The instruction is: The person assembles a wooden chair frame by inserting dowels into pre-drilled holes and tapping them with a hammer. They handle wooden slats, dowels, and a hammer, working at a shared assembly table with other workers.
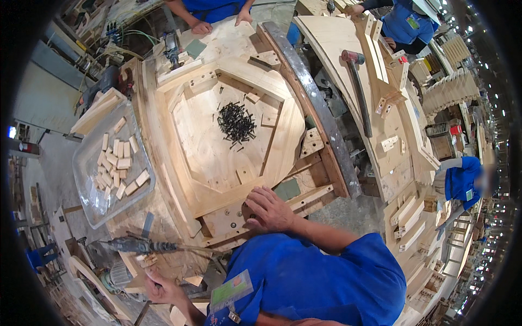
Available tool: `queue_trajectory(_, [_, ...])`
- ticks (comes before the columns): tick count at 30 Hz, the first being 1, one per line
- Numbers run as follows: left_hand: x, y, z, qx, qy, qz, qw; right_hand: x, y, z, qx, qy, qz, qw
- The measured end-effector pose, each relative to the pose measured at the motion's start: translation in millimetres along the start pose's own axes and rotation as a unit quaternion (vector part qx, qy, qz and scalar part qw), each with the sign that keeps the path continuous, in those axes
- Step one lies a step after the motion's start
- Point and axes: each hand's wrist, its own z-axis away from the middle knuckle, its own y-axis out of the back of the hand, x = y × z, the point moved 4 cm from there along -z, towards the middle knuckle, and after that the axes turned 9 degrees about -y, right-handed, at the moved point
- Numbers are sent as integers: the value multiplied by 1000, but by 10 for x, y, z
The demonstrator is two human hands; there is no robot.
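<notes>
One R hand (272, 212), half-curled, nr frame (284, 136)

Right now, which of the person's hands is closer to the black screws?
The right. The right hand is at the near edge of the frame around the screws; the left hand is farther off, nearer the person and leftward.

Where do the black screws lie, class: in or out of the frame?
In: the screws lie in a loose pile on the board, with the frame around them.
</notes>
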Motion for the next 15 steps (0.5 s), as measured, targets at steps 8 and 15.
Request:
queue_trajectory(8, [-545,271,298,-10,60,-60,996,80,-58,-98,-9,-38,-15,999])
queue_trajectory(15, [-298,357,273,-77,-148,-348,923,137,-117,-146,-48,-80,0,996])
